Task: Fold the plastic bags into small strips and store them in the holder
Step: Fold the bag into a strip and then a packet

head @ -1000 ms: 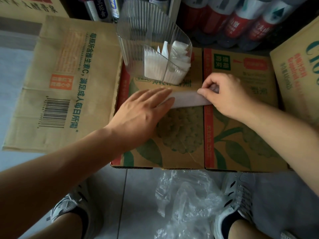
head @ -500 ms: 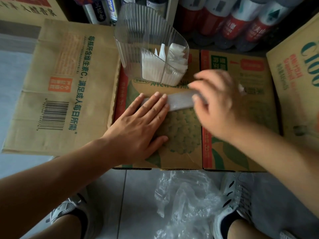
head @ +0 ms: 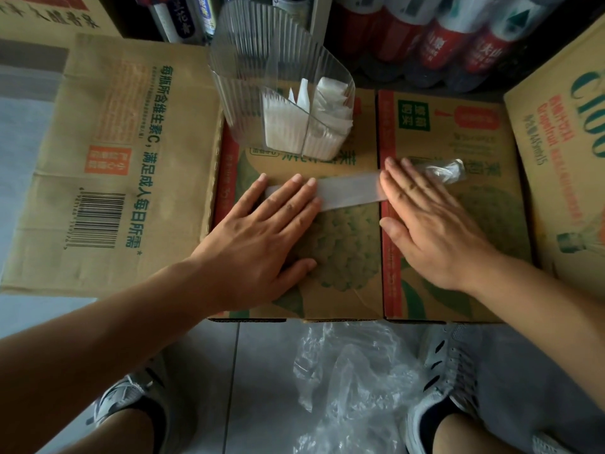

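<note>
A plastic bag folded into a long flat strip (head: 350, 190) lies across the top of a cardboard box (head: 347, 263). My left hand (head: 262, 237) presses flat on the strip's left end with straight fingers. My right hand (head: 429, 224) lies flat on its right part, fingers straight. The strip's crumpled right end (head: 448, 170) sticks out past my right fingers. Behind the strip stands a clear ribbed holder (head: 275, 83) with several folded white bags (head: 307, 126) in its right compartments.
A pile of loose clear plastic bags (head: 353, 381) lies on the tiled floor between my shoes. Cardboard boxes stand to the left (head: 108, 158) and right (head: 563, 152). Red-labelled bottles (head: 438, 37) line the back.
My right hand stopped pinching the strip's right end and now lies flat on it, further right. My left hand slid left along the strip, so more of it shows.
</note>
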{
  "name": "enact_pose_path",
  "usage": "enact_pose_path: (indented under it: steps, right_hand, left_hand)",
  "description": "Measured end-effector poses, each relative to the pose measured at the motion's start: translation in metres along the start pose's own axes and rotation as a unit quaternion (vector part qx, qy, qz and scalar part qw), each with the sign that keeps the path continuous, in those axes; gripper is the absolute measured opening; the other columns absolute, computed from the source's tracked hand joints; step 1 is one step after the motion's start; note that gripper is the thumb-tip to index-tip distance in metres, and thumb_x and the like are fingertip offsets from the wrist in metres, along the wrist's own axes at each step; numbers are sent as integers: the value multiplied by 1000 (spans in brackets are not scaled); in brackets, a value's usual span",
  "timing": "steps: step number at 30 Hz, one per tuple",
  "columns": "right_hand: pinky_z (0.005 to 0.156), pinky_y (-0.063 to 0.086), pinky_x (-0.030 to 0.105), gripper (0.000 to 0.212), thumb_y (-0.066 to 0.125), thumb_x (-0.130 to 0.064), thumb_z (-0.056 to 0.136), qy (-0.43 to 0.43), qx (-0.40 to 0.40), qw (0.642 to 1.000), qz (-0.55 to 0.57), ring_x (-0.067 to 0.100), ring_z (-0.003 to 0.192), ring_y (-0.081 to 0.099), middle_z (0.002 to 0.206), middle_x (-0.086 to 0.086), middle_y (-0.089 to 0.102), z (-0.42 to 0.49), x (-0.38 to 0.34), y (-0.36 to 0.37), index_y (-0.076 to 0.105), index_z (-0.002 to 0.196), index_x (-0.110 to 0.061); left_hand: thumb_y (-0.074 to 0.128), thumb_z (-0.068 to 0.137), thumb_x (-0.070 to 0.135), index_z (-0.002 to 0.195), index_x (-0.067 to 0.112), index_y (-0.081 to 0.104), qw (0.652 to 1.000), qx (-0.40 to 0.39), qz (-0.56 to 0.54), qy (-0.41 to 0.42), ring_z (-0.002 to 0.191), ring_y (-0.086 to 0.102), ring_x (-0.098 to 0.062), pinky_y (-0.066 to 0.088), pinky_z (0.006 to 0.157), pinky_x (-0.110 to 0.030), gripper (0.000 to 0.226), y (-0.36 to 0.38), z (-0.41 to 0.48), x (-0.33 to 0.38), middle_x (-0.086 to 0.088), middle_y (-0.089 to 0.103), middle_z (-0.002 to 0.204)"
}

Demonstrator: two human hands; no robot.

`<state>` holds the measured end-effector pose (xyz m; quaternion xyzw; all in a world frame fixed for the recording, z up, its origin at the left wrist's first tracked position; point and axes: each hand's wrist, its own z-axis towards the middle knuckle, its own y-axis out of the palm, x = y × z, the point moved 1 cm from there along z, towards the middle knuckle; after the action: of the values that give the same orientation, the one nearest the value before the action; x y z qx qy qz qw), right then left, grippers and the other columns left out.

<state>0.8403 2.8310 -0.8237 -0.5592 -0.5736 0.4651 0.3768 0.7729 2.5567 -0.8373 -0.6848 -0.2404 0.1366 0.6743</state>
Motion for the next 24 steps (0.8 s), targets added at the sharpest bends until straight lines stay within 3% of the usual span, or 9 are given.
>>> enact_pose_path:
  steps: [3, 6, 10, 13, 17, 21, 24]
  right_hand:
    - [128, -2, 39, 67, 6, -54, 104, 5, 29, 999, 21, 12, 157, -9, 170, -2, -4, 0, -2, 0, 4, 161, -18]
    - [127, 12, 45, 71, 19, -55, 102, 17, 75, 997, 17, 19, 157, 13, 168, 2, 21, 4, -6, -7, 29, 159, -14]
    - [109, 37, 55, 58, 50, -46, 96, -38, 164, 985, 21, 33, 134, 41, 146, 10, 52, 12, -17, -21, 56, 139, -8]
    - [100, 44, 48, 51, 65, -35, 91, -101, 177, 977, 62, 31, 119, 49, 129, 10, 59, 16, -26, -19, 62, 131, -4]
    - [99, 47, 47, 42, 64, -36, 92, -106, 145, 979, 94, 28, 118, 52, 122, 6, 60, 18, -25, -15, 70, 122, -7]
    - [101, 46, 46, 45, 61, -38, 92, -99, 142, 979, 109, 27, 119, 51, 123, 6, 59, 17, -24, -13, 71, 123, -7]
    - [104, 44, 42, 48, 54, -42, 96, -101, 140, 979, 108, 26, 121, 50, 125, 5, 60, 15, -23, -10, 71, 124, -7]
  left_hand:
    - [23, 102, 63, 162, 11, 20, 1000, 1, -12, -3, 158, 2, -23, 11, 125, -56, 79, 0, 0, 0, -9, 10, 170]
    - [32, 98, 64, 161, 14, 27, 998, -2, -54, -8, 158, 8, -23, 11, 126, -55, 80, -4, 3, -1, -8, 16, 170]
    - [40, 93, 59, 147, 21, 50, 994, 13, -96, -41, 145, 34, -28, 25, 118, -52, 67, -20, 15, -1, -5, 41, 157]
    - [37, 95, 53, 131, 27, 64, 989, 35, -124, -70, 130, 48, -29, 38, 105, -49, 52, -31, 25, -2, -3, 54, 142]
    - [52, 100, 41, 118, 21, 68, 975, 71, -157, -138, 111, 57, -29, 49, 88, -43, 32, -42, 38, 0, -3, 63, 119]
    - [65, 94, 47, 119, 21, 61, 959, 17, -159, -235, 103, 58, -25, 52, 81, -42, 37, -48, 50, 3, -2, 57, 117]
    - [66, 92, 51, 113, 20, 61, 954, -4, -145, -262, 98, 61, -26, 50, 80, -39, 38, -50, 59, 2, -1, 61, 107]
